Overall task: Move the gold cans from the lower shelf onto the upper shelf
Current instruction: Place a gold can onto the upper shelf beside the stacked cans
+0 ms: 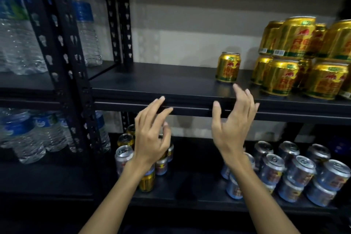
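Observation:
A single gold can (228, 67) stands upright on the black upper shelf (155, 83), left of a two-layer stack of gold cans (303, 57) at the right. My right hand (232, 125) hovers just below and in front of the single can, fingers spread, holding nothing. My left hand (152, 131) is raised before the shelf's front edge, fingers loosely spread and empty. Behind it on the lower shelf (190, 180) stand gold cans (146, 182), partly hidden, mixed with silver cans (123, 157).
Several silver-blue cans (300, 173) are stacked at the right of the lower shelf. Water bottles (22, 30) fill the neighbouring rack at the left, behind black slotted uprights (62, 47). The left half of the upper shelf is bare.

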